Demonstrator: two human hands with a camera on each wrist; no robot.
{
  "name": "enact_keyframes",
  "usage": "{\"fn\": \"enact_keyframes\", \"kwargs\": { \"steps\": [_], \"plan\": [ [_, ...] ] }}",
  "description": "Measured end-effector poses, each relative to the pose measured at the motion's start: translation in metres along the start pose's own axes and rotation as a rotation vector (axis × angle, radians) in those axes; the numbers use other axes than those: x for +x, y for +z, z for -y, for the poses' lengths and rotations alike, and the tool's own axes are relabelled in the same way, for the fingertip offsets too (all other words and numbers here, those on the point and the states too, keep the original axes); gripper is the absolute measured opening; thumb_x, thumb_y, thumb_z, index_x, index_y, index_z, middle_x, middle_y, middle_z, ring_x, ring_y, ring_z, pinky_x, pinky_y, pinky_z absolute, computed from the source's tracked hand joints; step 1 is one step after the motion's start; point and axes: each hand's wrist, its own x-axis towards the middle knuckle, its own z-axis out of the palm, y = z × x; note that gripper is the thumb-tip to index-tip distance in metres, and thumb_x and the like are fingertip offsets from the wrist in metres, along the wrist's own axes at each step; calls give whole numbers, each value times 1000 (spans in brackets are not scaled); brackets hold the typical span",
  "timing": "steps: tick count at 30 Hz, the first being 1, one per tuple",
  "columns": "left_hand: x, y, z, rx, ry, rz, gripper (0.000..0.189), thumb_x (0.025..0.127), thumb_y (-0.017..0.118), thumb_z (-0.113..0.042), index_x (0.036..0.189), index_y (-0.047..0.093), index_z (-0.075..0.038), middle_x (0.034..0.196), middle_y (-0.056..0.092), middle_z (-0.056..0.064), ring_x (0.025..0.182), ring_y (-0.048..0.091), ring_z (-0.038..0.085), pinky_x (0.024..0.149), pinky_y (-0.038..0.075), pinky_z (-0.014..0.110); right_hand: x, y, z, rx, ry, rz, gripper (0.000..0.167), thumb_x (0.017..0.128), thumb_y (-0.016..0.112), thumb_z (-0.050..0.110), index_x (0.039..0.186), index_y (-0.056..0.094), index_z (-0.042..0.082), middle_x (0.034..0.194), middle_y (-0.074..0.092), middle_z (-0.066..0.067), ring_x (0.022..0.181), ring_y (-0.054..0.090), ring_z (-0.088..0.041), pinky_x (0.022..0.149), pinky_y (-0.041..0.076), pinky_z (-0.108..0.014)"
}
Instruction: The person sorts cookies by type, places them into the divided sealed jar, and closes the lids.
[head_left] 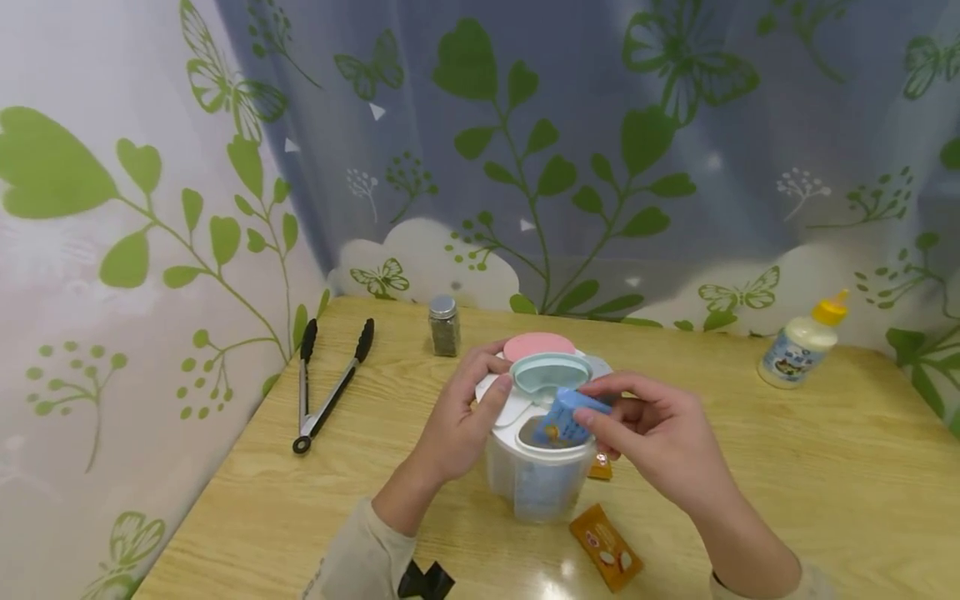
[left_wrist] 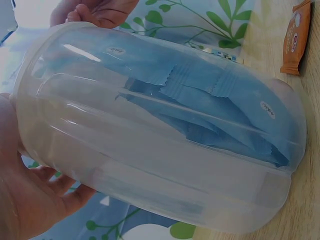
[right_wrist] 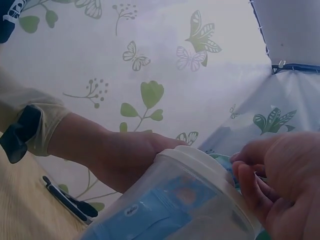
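A clear plastic storage container (head_left: 540, 492) with a white lid stands on the table, and blue packets (left_wrist: 200, 100) lie inside one side of it. The lid has a pink oval cover (head_left: 538, 345) and a teal cover (head_left: 553, 377); its front opening is uncovered. My left hand (head_left: 468, 412) grips the lid's left edge, thumb on top. Between thumb and fingers, my right hand (head_left: 660, 429) pinches a blue packet (head_left: 561, 421), whose lower end is in the front opening. An orange packet (head_left: 606, 546) lies before the container; another orange packet (head_left: 601, 466) is partly hidden behind the right hand.
Black-handled tongs (head_left: 327, 417) lie spread at the left. A metal-capped spice jar (head_left: 444, 327) stands behind the container. Towards the back right stands a yellow-capped bottle (head_left: 799, 348). A leaf-patterned curtain (head_left: 480, 167) borders the wooden table (head_left: 750, 483).
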Motion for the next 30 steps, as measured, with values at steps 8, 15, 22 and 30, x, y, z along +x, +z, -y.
{"fn": "enact_keyframes", "kwargs": {
  "steps": [8,15,22,30],
  "plan": [
    [2,0,0,5,3,3,14,102,50,-14,104,61,-7,139,55,11,141,43,26,115,35,54,2,-5,-5,78,16,-43,20,88,67,-11,106,66,-2,85,71,1,58,56,-9,51,50,-25],
    [0,-2,-1,9,-9,3,15,103,50,-15,105,62,-7,142,53,10,142,43,25,115,35,54,2,-3,-12,-2,-252,53,35,79,70,-19,110,67,-3,102,65,-3,61,51,-8,48,41,-25],
    [0,-2,-2,15,-17,8,14,103,49,-15,106,61,-7,143,53,10,142,43,26,114,36,54,-3,14,-8,-281,-418,45,32,73,81,-10,94,75,14,100,61,-3,56,37,-1,47,34,-15],
    [0,0,1,13,-19,-2,17,104,47,-16,105,61,-7,138,55,10,142,43,24,115,34,55,-5,6,-2,-365,-283,-22,35,76,79,-11,102,71,11,112,59,-5,53,41,-3,46,37,-18]
  ]
}}
